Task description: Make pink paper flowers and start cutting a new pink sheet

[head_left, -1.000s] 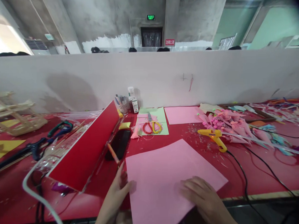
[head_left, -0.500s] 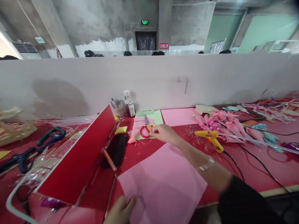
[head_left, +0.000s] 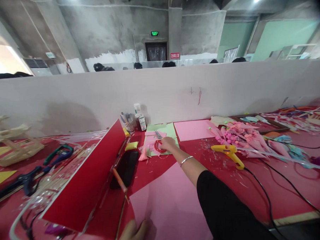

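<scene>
Pink paper (head_left: pixel 171 204) spans the near middle of the table. My left hand (head_left: pixel 134 234) pinches its left edge between thumb and fingers, low in the view. Stretched forward, my right hand (head_left: pixel 167 144) closes on the red-handled scissors (head_left: pixel 158 135), its fingertips partly hidden behind the hand. The blades point away from me. Beneath the scissors lie a light green sheet (head_left: pixel 171 128) and smaller pink pieces (head_left: pixel 150 138). A little pink cone-shaped piece (head_left: pixel 143 154) is just left of them.
A red board (head_left: pixel 91 179) leans at the left beside a black phone (head_left: pixel 125 169). At the right are a yellow glue gun (head_left: pixel 227 152) with a cord and piled pink cones (head_left: pixel 242 136). A bottle (head_left: pixel 140 121) stands near the white partition (head_left: pixel 161 91).
My right hand has reached from beside the scissors onto their red handles, and its forearm has swung inward over the pink paper. My left hand still holds the paper. The view has tilted up slightly.
</scene>
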Available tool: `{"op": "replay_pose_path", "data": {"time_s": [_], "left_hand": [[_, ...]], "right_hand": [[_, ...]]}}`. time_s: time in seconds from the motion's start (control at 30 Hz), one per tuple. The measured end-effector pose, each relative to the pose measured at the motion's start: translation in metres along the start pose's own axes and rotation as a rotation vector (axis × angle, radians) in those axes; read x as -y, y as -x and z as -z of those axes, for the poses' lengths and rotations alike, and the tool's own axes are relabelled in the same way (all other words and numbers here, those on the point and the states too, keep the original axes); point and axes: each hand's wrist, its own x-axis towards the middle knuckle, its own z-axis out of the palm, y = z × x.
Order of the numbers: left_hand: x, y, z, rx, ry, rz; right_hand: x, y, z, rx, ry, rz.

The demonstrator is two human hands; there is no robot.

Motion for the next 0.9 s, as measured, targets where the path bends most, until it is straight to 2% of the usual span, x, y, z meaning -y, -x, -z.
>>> {"op": "replay_pose_path", "data": {"time_s": [0.13, 0.33, 0.43, 0.57, 0.67, 0.73, 0.9], "left_hand": [[-0.005, 0.0, 0.003, -0.006, -0.055, 0.001], [-0.015, 0.004, 0.007, 0.014, -0.066, -0.02], [-0.02, 0.007, 0.006, 0.06, -0.061, -0.019], [-0.018, 0.007, 0.006, 0.098, -0.046, 0.016], [-0.013, 0.006, 0.006, 0.097, -0.03, 0.025], [-0.009, 0.004, 0.006, 0.11, 0.026, -0.001], [-0.002, -0.001, 0.009, 0.163, 0.115, -0.08]], "right_hand": [[-0.008, 0.011, 0.007, -0.038, 0.003, 0.045], [-0.024, 0.046, 0.017, -0.071, 0.034, 0.096], [-0.032, 0.059, 0.034, -0.082, 0.036, 0.119], [-0.05, 0.074, 0.068, -0.047, -0.027, 0.182], [-0.069, 0.087, 0.088, 0.027, -0.163, 0.249], [-0.08, 0.094, 0.093, 0.087, -0.302, 0.301], [-0.085, 0.099, 0.073, 0.159, -0.727, 0.417]]}}
